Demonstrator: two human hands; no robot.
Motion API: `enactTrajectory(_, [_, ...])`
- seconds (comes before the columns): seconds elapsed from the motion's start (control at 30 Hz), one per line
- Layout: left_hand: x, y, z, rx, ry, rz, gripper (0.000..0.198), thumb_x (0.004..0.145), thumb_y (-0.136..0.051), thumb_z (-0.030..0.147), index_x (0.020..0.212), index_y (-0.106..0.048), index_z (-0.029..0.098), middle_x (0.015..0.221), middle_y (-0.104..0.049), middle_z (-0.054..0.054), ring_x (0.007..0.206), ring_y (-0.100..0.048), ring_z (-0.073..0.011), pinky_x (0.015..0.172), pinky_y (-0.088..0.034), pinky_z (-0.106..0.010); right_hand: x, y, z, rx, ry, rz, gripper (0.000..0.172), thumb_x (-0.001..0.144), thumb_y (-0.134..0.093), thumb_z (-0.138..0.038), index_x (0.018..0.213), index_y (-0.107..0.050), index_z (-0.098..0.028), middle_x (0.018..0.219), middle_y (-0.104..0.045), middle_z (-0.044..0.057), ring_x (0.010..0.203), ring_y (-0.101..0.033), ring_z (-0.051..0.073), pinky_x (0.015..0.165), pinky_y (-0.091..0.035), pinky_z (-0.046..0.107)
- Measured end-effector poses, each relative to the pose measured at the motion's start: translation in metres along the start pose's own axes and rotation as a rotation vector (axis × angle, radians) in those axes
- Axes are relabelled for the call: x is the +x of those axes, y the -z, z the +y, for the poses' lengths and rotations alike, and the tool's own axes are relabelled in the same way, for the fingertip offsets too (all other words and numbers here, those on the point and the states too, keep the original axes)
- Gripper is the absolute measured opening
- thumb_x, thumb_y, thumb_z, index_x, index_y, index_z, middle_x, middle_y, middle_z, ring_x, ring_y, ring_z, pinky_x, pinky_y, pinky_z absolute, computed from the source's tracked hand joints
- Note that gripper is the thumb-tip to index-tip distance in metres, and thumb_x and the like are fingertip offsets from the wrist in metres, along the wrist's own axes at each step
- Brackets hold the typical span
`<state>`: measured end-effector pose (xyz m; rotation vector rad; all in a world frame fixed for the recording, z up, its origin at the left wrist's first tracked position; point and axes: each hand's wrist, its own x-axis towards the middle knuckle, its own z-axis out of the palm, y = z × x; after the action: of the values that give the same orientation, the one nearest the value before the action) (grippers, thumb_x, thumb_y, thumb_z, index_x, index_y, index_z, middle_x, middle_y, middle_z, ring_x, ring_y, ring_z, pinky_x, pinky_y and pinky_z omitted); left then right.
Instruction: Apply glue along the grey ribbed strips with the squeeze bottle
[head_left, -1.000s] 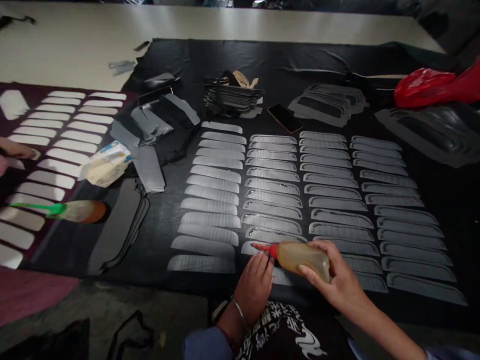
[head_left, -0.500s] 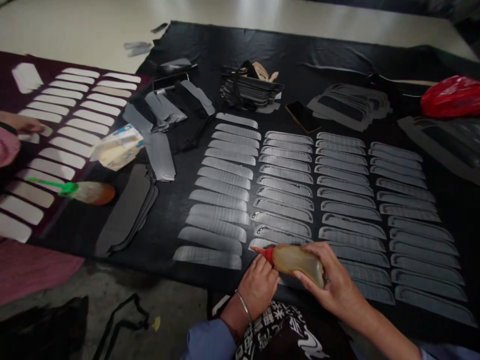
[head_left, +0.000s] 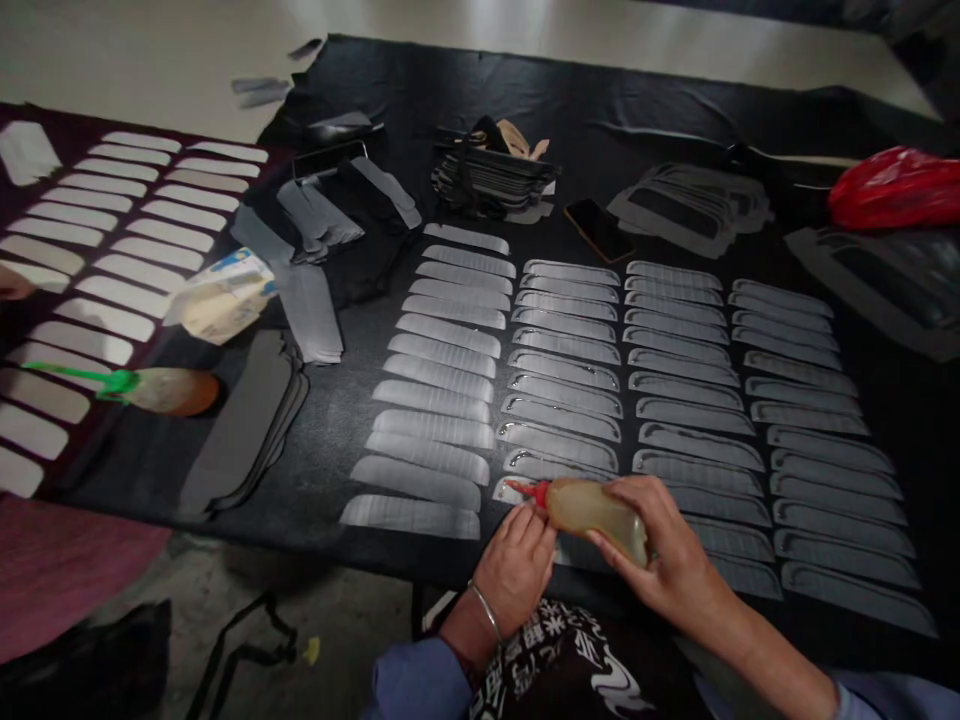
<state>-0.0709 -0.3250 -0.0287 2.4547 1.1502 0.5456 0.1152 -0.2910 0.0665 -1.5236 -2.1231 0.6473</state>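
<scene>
My right hand (head_left: 664, 545) is wrapped round a squeeze bottle (head_left: 592, 515) of yellowish liquid, which lies tilted with its red nozzle (head_left: 531, 490) pointing left. The nozzle tip is over the left end of the nearest grey strip (head_left: 504, 489) in the second column. My left hand (head_left: 517, 560) rests flat at the table's front edge just under the nozzle, its fingers stretched forward and holding nothing. Curved lines of shiny liquid run along the upper edges of strips (head_left: 562, 432) in that column. The leftmost column of strips (head_left: 427, 427) shows no such lines.
Further left are a green-tipped bottle (head_left: 169, 390), a stack of dark pieces (head_left: 240, 420) and a crumpled packet (head_left: 225, 295). Behind the strips lie a tied bundle (head_left: 491, 180), a phone (head_left: 598, 230) and a red bag (head_left: 896, 190). Another person's hand (head_left: 13, 283) shows at the left edge.
The nozzle tip has moved slightly up and to the right, closer over the nearest strip. The other person's hand has drawn toward the left edge. The whole view has shifted slightly.
</scene>
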Motion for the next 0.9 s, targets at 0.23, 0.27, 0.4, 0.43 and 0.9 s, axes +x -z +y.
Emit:
enactTrajectory(0.23, [0.001,0.002,0.000,0.036,-0.024,0.014,0.036,0.087,-0.041,0.018,0.122,-0.051,0.009,0.122,-0.055,-0.014,0.117,-0.047,-0.0239,0.096,-0.044,-0.039,-0.007,0.006,0.002,-0.022,-0.013,-0.005,0.037,0.082,-0.055,-0.019,0.115,-0.038,-0.022,0.098,-0.049,0.010,0.092,-0.051,0.024,0.075,-0.049,0.039])
enactTrajectory(0.27, [0.001,0.001,0.000,0.042,-0.024,0.022,0.036,0.087,-0.041,0.018,0.121,-0.051,0.009,0.122,-0.056,-0.013,0.117,-0.047,-0.0239,0.095,-0.044,-0.039,-0.008,0.007,0.003,-0.021,-0.013,-0.003,0.037,0.081,-0.055,-0.019,0.115,-0.039,-0.022,0.098,-0.049,0.010,0.091,-0.051,0.023,0.075,-0.050,0.039])
enactTrajectory(0.4, [0.001,0.000,-0.001,0.059,-0.041,0.035,0.035,0.087,-0.040,0.016,0.119,-0.053,0.009,0.119,-0.057,-0.013,0.117,-0.047,-0.0236,0.095,-0.045,-0.039,-0.013,0.012,0.003,-0.026,-0.028,0.006,0.036,0.081,-0.056,-0.019,0.114,-0.040,-0.022,0.097,-0.050,0.010,0.090,-0.052,0.023,0.073,-0.050,0.037])
enactTrajectory(0.43, [0.001,0.000,-0.001,0.061,-0.047,0.035,0.034,0.087,-0.040,0.016,0.118,-0.053,0.009,0.119,-0.057,-0.013,0.117,-0.047,-0.0237,0.095,-0.045,-0.039,-0.014,0.013,0.004,-0.030,-0.036,0.003,0.036,0.081,-0.055,-0.019,0.113,-0.041,-0.022,0.097,-0.050,0.010,0.090,-0.052,0.023,0.073,-0.050,0.037])
enactTrajectory(0.9, [0.004,-0.003,-0.001,0.117,-0.075,0.044,0.031,0.087,-0.042,0.017,0.114,-0.054,0.008,0.115,-0.059,-0.014,0.111,-0.052,-0.0243,0.090,-0.049,-0.039,-0.035,0.031,0.005,-0.078,-0.113,-0.006,0.035,0.082,-0.053,-0.018,0.114,-0.040,-0.019,0.099,-0.049,0.010,0.091,-0.053,0.021,0.075,-0.051,0.034])
